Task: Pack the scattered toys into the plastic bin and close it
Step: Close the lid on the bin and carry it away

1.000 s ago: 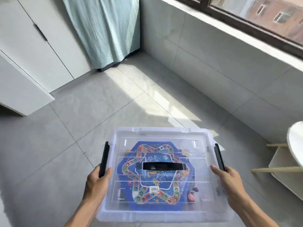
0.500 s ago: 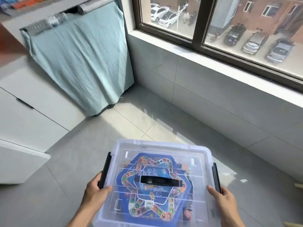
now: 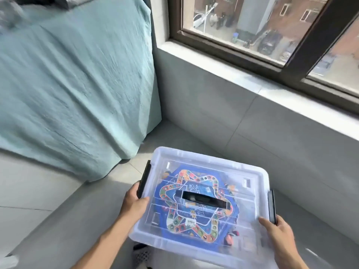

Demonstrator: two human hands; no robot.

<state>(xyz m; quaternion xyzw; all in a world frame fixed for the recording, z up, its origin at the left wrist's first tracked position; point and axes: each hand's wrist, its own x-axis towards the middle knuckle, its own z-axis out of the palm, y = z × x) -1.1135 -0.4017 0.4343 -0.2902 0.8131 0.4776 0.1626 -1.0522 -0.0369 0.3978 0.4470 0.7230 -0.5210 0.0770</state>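
Beside window (image 3: 262, 32), both hands hold lidded bin (image 3: 250, 183) tilted, long axis sideways.

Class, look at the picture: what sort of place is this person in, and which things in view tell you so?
Probably a room in an upper-floor flat: a tiled floor, a teal curtain and a window looking down on parked cars. Both hands, left hand and right hand, hold a closed plastic bin of toys.

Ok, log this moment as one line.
bin: lid on, carried | left hand: grips left latch side | right hand: grips right side | toys: inside
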